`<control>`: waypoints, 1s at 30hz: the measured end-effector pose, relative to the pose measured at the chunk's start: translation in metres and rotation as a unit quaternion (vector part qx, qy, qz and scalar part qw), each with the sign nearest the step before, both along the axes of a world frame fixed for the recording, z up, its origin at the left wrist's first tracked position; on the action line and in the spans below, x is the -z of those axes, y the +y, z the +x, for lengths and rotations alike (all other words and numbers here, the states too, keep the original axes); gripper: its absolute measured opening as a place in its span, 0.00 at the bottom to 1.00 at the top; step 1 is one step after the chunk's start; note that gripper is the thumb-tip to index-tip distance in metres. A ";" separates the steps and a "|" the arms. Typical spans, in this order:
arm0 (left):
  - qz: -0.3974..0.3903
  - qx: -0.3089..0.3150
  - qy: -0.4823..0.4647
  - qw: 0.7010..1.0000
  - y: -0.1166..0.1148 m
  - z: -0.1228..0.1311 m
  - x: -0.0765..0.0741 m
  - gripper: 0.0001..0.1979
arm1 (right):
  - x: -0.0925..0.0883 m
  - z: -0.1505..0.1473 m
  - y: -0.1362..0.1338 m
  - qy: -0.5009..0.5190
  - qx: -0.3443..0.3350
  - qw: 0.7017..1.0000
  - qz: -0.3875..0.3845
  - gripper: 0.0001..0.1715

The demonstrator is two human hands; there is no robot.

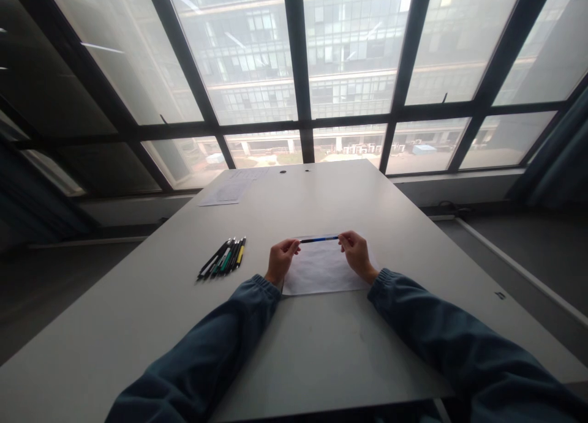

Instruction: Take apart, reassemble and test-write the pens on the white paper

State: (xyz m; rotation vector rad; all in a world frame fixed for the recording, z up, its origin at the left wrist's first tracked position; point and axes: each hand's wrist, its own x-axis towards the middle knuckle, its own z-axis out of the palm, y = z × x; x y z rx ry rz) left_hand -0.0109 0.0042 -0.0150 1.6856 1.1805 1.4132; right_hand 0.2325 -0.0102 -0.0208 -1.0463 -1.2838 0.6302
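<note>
A slim pen (320,239), dark with a blue part, is held level between my two hands. My left hand (281,261) pinches its left end, and the fingers of my right hand (356,253) close on its right end. Beneath the pen a white sheet of paper (324,270) lies flat on the table, with my hands over its left and right sides. To the left of my left hand, several pens (223,259) lie side by side in a bunch, mostly black, with green and yellow ones among them.
The white table (303,349) stretches away to large windows (349,49). Printed sheets (225,189) lie at its far left. Two small dark round spots (283,172) show near the far edge, and a small dark item (500,295) sits by the right edge.
</note>
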 end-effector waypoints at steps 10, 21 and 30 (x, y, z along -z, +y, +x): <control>0.000 0.007 -0.001 1.000 0.000 0.000 -0.001 0.14 | 0.000 0.001 0.000 -0.002 0.001 1.000 0.000 0.14; 0.000 0.003 -0.009 1.000 -0.002 0.004 -0.004 0.15 | 0.002 0.003 0.001 -0.010 0.010 1.000 -0.005 0.18; -0.005 0.009 -0.010 1.000 0.000 0.002 0.000 0.16 | 0.001 0.003 -0.001 -0.008 0.007 1.000 0.002 0.18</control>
